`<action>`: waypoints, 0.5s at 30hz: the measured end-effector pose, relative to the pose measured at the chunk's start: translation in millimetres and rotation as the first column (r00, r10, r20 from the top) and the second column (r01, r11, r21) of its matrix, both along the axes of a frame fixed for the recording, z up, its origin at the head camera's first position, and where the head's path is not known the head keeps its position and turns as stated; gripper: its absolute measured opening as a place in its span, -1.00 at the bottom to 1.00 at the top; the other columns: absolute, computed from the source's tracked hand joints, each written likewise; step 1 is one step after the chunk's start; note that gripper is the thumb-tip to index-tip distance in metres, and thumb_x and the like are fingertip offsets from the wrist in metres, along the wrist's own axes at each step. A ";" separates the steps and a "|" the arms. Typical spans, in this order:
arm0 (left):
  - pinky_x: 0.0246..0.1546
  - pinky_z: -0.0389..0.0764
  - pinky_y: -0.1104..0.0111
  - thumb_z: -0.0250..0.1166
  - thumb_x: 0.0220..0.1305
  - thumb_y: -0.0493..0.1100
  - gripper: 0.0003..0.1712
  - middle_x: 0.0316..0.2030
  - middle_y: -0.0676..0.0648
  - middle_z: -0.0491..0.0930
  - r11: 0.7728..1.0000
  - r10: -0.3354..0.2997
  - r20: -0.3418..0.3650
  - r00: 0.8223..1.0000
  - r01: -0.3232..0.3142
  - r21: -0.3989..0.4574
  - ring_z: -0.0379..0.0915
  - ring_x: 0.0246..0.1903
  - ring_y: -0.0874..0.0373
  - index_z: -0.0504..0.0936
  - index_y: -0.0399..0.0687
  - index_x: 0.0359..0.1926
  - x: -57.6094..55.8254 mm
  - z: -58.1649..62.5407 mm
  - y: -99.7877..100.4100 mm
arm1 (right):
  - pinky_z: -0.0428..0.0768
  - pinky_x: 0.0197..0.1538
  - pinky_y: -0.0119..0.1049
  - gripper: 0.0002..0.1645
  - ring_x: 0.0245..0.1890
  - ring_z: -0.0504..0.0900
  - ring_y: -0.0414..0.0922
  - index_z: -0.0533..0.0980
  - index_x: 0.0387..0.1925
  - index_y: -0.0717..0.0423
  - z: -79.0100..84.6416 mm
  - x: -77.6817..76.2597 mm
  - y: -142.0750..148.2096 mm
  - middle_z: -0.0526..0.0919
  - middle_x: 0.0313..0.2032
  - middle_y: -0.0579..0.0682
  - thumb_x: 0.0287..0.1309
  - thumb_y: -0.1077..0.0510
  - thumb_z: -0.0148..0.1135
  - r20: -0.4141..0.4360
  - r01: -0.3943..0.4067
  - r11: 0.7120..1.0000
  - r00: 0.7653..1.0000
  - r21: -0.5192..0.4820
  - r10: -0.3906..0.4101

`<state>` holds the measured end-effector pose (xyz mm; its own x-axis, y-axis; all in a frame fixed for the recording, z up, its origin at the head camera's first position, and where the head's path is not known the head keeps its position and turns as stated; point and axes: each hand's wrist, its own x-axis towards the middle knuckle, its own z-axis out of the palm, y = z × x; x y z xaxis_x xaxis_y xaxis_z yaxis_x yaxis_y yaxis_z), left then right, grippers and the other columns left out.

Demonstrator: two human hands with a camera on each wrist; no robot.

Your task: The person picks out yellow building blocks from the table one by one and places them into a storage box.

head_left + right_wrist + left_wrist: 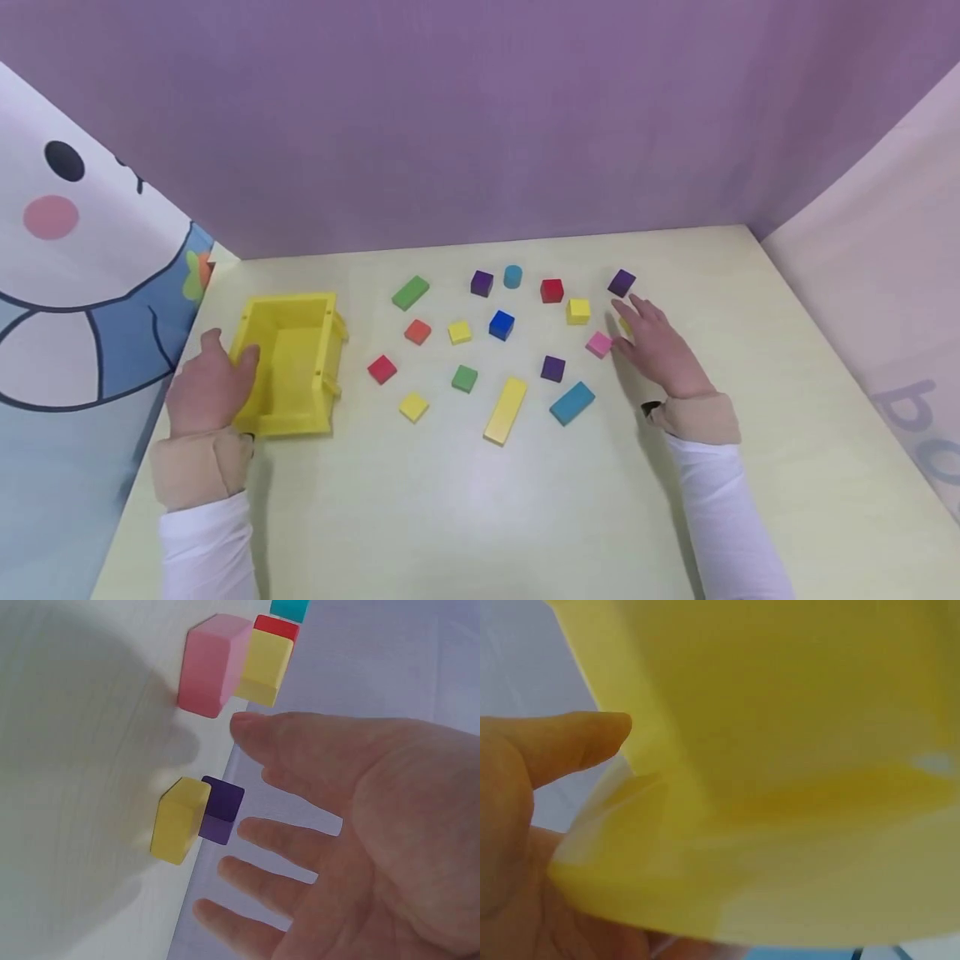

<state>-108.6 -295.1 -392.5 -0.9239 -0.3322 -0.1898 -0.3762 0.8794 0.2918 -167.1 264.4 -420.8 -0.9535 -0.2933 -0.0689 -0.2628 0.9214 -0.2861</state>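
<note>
At the left, my left hand (pixel 210 387) holds the side of an open yellow plastic bin (pixel 330 350). Its thumb (pixel 592 742) lies over the wall's edge in the left wrist view, while the other fingers are partly hidden behind the wall. My right hand (pixel 663 354) hovers above the table at the right, fingers spread and holding nothing. In the right wrist view a yellow block (pixel 178 821) sits just off those fingers. A pink block (pixel 210 667) stands near the thumb, and a purple block (pixel 223 810) lies behind the yellow one.
Between the hands, several coloured blocks are scattered on the pale table (pixel 420 508). Among them are a long yellow block (pixel 506 411), a teal block (pixel 572 403), a green block (pixel 411 292) and a blue cube (pixel 502 325). A purple wall (pixel 480 125) borders the back.
</note>
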 end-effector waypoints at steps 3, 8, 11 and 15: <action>-0.52 0.37 0.18 -0.28 0.33 0.26 -0.13 -0.53 -0.25 0.45 1.000 -0.007 0.028 1.000 0.007 -0.001 0.35 -0.58 -0.05 -0.03 -0.46 0.27 -2.9 -2.8 -0.8 | 0.15 0.18 0.18 -0.27 0.31 0.02 0.30 0.09 0.34 0.18 1.3 -1.5 0.4 0.04 0.33 0.33 0.17 0.15 0.08 0.008 -0.003 1.000 1.000 -0.005 0.003; -0.60 0.29 0.21 -0.30 0.36 0.16 -0.37 -0.61 -0.18 0.35 0.998 -0.062 -0.034 0.998 0.061 -0.032 0.29 -0.63 -0.02 0.31 -0.39 -0.16 -3.5 -9.2 -4.7 | 0.20 0.16 0.16 -0.33 0.27 0.09 0.30 0.15 0.30 0.19 1.0 -2.2 -0.8 0.12 0.29 0.33 0.16 0.23 0.08 0.040 -0.007 1.000 0.999 0.001 0.007; -0.62 0.28 0.21 -0.30 0.36 0.14 -0.43 -0.65 -0.15 0.31 0.996 -0.077 -0.066 0.995 0.074 -0.041 0.26 -0.65 0.00 0.32 -0.31 -0.31 -2.7 -12.2 -5.9 | 0.23 0.16 0.12 -0.39 0.23 0.15 0.29 0.23 0.25 0.22 -1.1 -3.0 -0.6 0.20 0.24 0.32 0.14 0.29 0.07 0.026 -0.007 1.000 1.000 0.001 0.007; -0.62 0.27 0.22 -0.31 0.36 0.15 -0.43 -0.66 -0.15 0.30 0.996 -0.076 -0.086 0.993 0.073 -0.046 0.25 -0.66 0.00 0.33 -0.29 -0.36 -3.5 -14.9 -5.4 | 0.27 0.15 0.06 -0.46 0.14 0.25 0.25 0.35 0.16 0.23 -3.7 -5.0 0.2 0.33 0.15 0.29 0.08 0.37 0.09 -0.008 0.009 1.000 1.000 -0.007 -0.009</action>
